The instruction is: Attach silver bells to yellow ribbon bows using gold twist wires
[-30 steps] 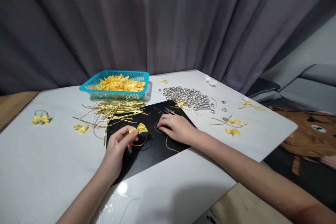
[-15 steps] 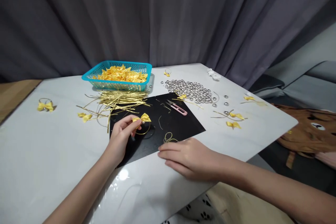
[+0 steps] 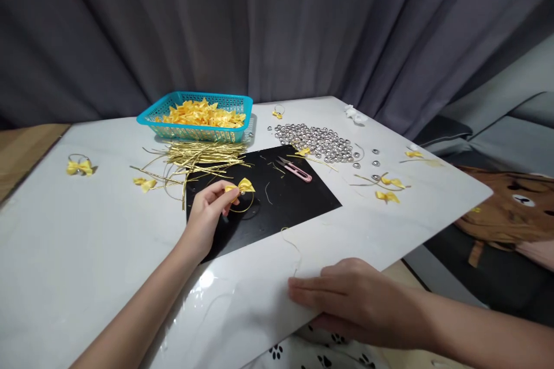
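My left hand pinches a yellow ribbon bow above the black mat. A small silver bead sits at the bow's middle, and a loop of gold cord hangs below it. My right hand is at the table's front edge, fingers together and thumb hidden. A thin loose cord trails from its fingertips towards the mat and seems held there. Pink-handled thread snips lie on the mat's far part, near some cord scraps.
Behind the mat lies a pile of gold cords, with a blue basket of yellow bows beyond. Silver beads are heaped at the back. Looped bows and loose bows lie around the white table.
My right hand has moved right and towards me, off the mat's edge. The coiled cord beside it has been drawn out into a trailing line. My left hand still holds the bow.
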`<state>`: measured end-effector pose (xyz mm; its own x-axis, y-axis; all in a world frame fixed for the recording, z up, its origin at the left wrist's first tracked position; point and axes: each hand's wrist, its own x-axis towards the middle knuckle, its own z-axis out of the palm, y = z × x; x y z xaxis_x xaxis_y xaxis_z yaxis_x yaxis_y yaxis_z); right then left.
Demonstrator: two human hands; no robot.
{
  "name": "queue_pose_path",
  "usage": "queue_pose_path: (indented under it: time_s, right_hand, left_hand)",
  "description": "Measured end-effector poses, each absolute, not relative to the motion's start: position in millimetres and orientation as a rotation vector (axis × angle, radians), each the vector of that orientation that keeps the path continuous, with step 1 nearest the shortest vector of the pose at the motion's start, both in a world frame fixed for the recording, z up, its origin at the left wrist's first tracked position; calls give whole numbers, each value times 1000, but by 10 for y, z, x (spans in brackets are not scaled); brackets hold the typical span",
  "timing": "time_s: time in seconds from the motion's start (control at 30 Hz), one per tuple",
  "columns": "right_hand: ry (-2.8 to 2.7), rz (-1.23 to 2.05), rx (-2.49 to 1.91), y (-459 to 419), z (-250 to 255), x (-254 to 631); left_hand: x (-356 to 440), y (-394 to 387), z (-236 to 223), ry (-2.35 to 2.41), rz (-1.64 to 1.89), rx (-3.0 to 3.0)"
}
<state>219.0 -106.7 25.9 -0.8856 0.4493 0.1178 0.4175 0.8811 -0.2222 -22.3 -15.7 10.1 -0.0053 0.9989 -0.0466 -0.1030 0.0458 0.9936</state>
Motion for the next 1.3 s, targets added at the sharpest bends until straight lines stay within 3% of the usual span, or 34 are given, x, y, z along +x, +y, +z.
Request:
queue_pose_path:
  time_s: [0.4,0.77,1.0,1.1,1.3]
  right_hand:
    - [-2515,104,-598,-1197,90,2218]
    - [-2353,507,-588,-1206,105,2116]
    - [-2553,570,-651,-1189,139,2163]
    - [-2579,804,-702,-1115,241,2177]
    - [-1897,1203,-844,-685,542,1826]
  left_hand:
    - [-233,-168,120,1191,1207,1088]
    - [-216,-163,116,1183,1199,1118]
    - [-229,-164,103,1181,1196,1129]
    - [-229,-165,107,1167,1197,1134]
    - [-214,-175,146,1136,1205,1078]
